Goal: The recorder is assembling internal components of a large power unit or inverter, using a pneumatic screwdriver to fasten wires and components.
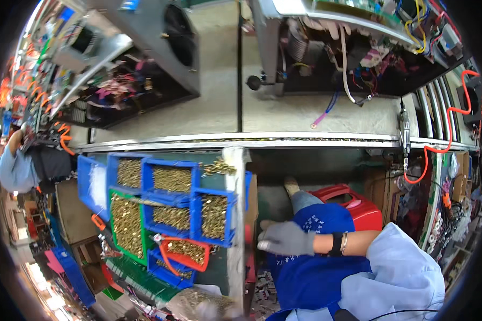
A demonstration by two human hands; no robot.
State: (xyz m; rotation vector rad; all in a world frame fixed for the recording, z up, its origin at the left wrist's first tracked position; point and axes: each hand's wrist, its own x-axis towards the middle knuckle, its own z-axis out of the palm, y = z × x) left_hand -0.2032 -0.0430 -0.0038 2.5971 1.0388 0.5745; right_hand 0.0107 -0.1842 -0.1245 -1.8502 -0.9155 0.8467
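My right hand [288, 238], in a grey glove, hangs over my blue apron [305, 275], close to the white-topped post beside the bins. Its thumb and fingers look apart, and nothing shows in them. At the lower edge a blurred shape seems to be my left hand [213, 309]; its fingers are smeared. Just beyond it stand a red bin [206, 262] and a green bin [144, 230], both holding small brass-coloured screws. Several blue bins [190, 199] around them hold similar screws. A loose pile of screws [218, 167] lies at their far right corner.
Metal cabinets with exposed wiring [284, 51] and a round fan [179, 35] stand on the conveyor [214, 115]. A power screwdriver [404, 128] lies at its near rail with an orange coiled hose [450, 136]. A red stool [367, 211] is beside me; another person [19, 166] works at far left.
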